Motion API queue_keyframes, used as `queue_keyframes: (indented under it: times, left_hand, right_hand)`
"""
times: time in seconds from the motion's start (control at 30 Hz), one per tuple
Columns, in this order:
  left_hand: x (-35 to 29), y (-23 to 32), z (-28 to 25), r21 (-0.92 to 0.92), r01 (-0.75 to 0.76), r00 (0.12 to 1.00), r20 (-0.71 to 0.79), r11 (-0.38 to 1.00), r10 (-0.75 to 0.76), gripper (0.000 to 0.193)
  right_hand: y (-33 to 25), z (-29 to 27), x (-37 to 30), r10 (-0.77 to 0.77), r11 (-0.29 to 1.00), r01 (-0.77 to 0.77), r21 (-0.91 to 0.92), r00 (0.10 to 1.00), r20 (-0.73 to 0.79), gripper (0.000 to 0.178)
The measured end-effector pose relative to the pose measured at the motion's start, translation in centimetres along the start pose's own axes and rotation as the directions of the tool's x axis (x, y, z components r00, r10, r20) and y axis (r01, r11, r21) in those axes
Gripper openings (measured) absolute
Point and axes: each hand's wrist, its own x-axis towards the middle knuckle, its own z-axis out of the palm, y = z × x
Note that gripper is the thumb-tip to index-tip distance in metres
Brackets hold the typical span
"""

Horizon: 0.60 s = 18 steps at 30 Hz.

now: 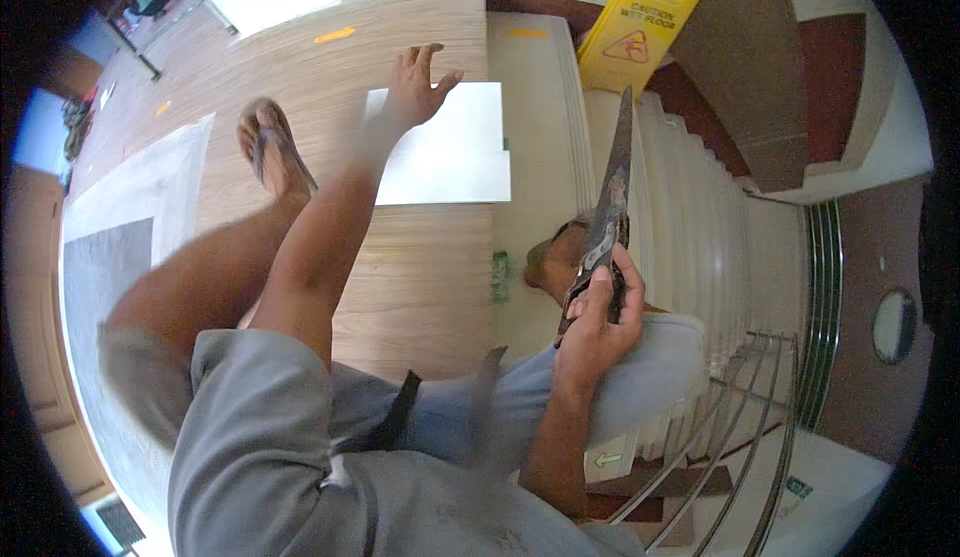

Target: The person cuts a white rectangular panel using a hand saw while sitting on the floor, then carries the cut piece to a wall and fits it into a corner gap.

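A: Where is the handsaw [612,202]?
B: In the right hand [600,322], its grip closed on it; the left hand [420,87], grip spread and empty, is over a white panel [445,175].
A: The surface?
B: Wood-grain floor [410,267]; rightward, pale steps [690,227], yellow sign [625,57], metal railing [713,420].

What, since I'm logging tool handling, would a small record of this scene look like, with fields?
Left hand: open, over the flat white rectangular sheets; contact unclear
Right hand: gripping the long, tapered, dark metal handsaw, tip pointing away from the person
Sheets: on the brown wood-grain surface, reaching past its edge over the pale smooth floor
Sign: yellow plastic floor sign, beyond the saw tip
Right side: pale steps
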Motion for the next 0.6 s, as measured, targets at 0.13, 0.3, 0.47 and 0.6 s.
queue_keyframes:
  times: [0.13,0.3,0.47,0.6]
  left_hand:
    - [-1.6,-2.0,-2.7,0.146,0.125,0.989,0.063,0.981,-0.135,0.068]
    - [0.5,-2.9,-5.5,0.278,0.081,0.980,0.154,0.957,-0.128,0.064]
    - [5.9,-2.8,-3.0,0.247,-0.008,0.994,0.110,0.969,-0.020,0.066]
    - [7.2,-1.4,0.7,0.089,-0.074,0.997,0.026,0.993,0.072,0.058]
  right_hand:
    - [-0.3,0.6,0.1,0.032,0.997,-0.033,0.075,0.999,0.021,0.033]
    - [0.5,0.6,0.2,-0.181,0.971,0.183,-0.151,0.983,0.030,0.040]
    - [1.0,0.7,0.2,-0.278,0.923,0.290,-0.252,0.957,0.082,0.047]
    - [1.9,1.2,-0.1,-0.169,0.955,0.196,-0.222,0.976,0.136,0.048]
